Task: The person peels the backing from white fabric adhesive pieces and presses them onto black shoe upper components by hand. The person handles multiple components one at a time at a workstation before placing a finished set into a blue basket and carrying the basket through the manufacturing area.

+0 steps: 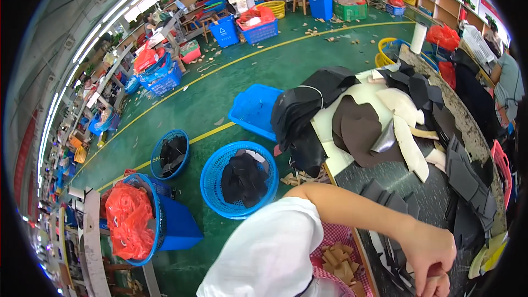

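Observation:
My left arm, in a white sleeve, reaches across a dark speckled work table. At its end my left hand is closed, fingers bent down and pressed together; what they hold, if anything, is hidden. Fingertips at the lower edge touch it, perhaps my right hand's, mostly out of the picture. Beside my left hand lie thin dark cut strips with pale edges. Behind it are stacked dark grey pieces. Brown sheet pieces and cream curved pieces lie farther back.
A checked cloth with tan scraps hangs at the table's near side. On the green floor stand a blue basket of black pieces, a blue tub, and a basket with a red plastic bag. Black sheets drape over the table edge.

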Demonstrator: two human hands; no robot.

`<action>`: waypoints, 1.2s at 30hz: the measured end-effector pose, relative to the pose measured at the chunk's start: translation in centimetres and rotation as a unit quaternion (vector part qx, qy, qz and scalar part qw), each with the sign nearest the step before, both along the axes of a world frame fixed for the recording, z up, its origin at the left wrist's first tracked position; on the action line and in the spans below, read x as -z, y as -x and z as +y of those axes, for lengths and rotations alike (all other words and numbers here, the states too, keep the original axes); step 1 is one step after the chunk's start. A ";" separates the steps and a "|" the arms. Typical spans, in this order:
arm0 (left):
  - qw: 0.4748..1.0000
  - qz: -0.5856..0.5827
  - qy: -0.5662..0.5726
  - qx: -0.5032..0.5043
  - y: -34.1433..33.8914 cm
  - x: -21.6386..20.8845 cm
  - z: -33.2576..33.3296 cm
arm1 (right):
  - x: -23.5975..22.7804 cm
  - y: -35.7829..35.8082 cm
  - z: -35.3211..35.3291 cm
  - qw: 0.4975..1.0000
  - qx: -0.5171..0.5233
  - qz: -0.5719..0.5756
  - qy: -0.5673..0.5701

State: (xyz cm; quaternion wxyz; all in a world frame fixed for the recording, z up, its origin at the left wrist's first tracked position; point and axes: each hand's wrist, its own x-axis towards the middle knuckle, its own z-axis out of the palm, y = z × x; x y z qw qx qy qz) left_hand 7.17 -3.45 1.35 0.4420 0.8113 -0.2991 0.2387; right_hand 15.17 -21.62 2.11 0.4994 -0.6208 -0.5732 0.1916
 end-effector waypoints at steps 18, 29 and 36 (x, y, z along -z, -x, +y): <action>0.958 0.163 0.233 0.045 8.8 1.1 2.6 | 5.2 3.9 -2.7 0.950 -0.122 0.248 0.148; 0.829 0.030 0.552 0.092 6.9 3.5 0.1 | 4.6 6.3 1.1 0.975 -0.061 0.211 0.025; 0.884 -0.112 0.454 -0.022 7.9 3.6 -1.8 | 4.9 9.0 4.5 0.993 -0.018 0.117 -0.029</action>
